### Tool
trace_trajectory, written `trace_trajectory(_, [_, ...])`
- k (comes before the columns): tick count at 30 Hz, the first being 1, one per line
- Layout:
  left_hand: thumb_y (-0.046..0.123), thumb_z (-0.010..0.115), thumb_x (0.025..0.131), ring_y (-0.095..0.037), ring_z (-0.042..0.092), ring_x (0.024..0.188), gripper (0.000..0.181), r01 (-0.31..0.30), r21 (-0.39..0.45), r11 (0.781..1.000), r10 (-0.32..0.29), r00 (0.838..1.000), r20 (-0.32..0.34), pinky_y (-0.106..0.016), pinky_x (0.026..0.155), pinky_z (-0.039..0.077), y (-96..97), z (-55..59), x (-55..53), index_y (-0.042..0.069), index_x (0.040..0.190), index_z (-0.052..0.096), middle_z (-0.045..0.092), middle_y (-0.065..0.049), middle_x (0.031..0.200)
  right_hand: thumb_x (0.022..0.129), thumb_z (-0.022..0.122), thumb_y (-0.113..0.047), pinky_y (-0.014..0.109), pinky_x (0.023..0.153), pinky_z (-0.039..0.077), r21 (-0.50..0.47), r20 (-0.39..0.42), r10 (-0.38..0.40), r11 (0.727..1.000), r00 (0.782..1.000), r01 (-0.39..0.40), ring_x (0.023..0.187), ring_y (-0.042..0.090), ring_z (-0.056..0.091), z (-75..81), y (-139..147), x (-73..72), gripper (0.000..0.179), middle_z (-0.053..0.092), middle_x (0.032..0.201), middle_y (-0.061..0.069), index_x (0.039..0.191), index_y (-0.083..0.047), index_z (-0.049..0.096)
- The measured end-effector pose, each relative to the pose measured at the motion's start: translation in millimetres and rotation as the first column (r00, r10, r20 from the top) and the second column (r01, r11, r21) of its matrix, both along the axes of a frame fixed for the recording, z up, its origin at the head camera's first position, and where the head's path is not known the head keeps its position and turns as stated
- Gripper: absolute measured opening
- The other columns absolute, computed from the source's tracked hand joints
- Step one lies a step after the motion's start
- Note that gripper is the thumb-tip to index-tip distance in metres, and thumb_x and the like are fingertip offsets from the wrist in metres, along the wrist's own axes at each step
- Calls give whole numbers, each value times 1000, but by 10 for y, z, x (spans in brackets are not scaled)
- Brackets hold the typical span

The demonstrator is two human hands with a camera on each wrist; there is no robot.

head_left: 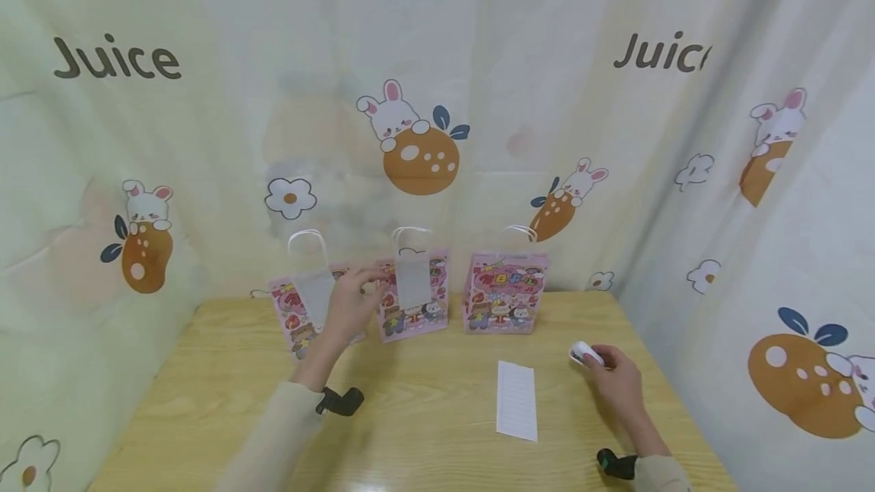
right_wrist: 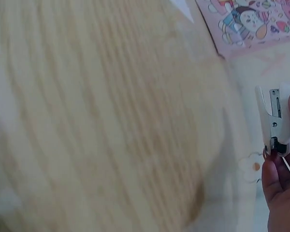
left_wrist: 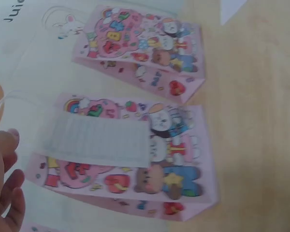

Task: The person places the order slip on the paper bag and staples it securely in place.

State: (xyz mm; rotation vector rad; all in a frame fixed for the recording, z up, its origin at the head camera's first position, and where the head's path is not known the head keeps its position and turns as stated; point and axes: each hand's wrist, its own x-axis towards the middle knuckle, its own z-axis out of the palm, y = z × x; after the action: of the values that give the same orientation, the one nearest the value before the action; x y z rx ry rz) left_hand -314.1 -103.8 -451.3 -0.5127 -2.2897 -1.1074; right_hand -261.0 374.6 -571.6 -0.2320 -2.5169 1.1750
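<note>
My right hand grips a small white stapler above the table's right side; its jaws stand apart in the right wrist view. Beside the middle pink paper bag, my left hand has its fingers loosely bent, near the bag's white handle, with nothing seen in them. A white lined paper slip hangs over that bag's printed front. Another slip covers part of the left bag, which is partly hidden behind my left hand. The right bag shows its whole cartoon front.
A loose white lined slip lies on the wooden table, in front of the right bag. Behind the row of bags hangs a printed curtain, which also closes off both sides. Black straps with cameras sit at both wrists.
</note>
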Motion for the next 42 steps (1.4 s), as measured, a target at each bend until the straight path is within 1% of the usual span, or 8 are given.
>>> trace_trajectory(5, [14,72,90,-16,62,86,10,44,-1,999,-44,994,95,-35,71,53,70,-262,185,9,99,74,70,-1,95,95,65,-28,26,73,45,31,37,-29,999,999,28,94,26,59,-19,104,41,35,66,107,20,116,0,63])
trace_trajectory(11, [11,72,89,-8,62,77,6,92,-6,996,-90,986,140,-28,65,52,195,-627,325,12,94,75,70,5,85,95,66,-26,31,75,45,53,54,-37,998,998,34,95,27,59,-48,195,60,35,66,106,19,115,1,63])
trace_trajectory(14, [12,71,90,-8,62,78,6,149,-7,989,-146,972,182,-28,67,52,278,-806,351,9,94,75,70,6,87,94,67,-27,32,74,44,68,49,-37,997,998,33,92,27,58,-80,241,60,36,67,103,18,114,2,64])
trace_trajectory(17, [13,70,91,-10,63,81,10,203,-7,979,-195,948,250,-27,69,53,384,-925,360,5,95,74,71,4,91,94,67,-28,32,73,44,75,48,-32,997,998,29,91,27,58,-97,274,52,36,67,103,18,113,2,64])
trace_trajectory(24, [17,68,93,-10,62,83,15,270,-26,963,-239,891,386,-26,69,52,727,-1021,392,6,101,74,70,4,95,93,69,-24,34,74,45,90,40,-23,996,999,19,89,27,59,-120,290,68,33,67,99,18,110,3,65])
trace_trajectory(34, [19,68,92,-3,57,75,15,320,-78,944,-243,835,494,-23,66,50,1274,-1124,387,9,101,74,66,11,86,92,69,-21,26,68,44,50,48,-28,998,998,25,83,22,59,-172,254,151,29,68,95,16,109,3,65])
trace_trajectory(36, [20,68,92,-3,57,76,15,319,-89,944,-235,835,498,-23,68,50,1367,-1142,386,10,102,74,65,12,86,92,69,-21,27,68,45,58,49,-26,998,998,23,84,22,59,-179,243,167,29,68,96,16,109,3,65])
trace_trajectory(42, [20,68,92,-6,59,82,15,292,-109,950,-212,862,460,-27,73,51,1616,-1134,349,11,103,74,67,9,91,92,68,-17,32,71,46,71,39,-27,997,999,24,85,26,60,-144,197,168,27,67,97,19,108,5,64])
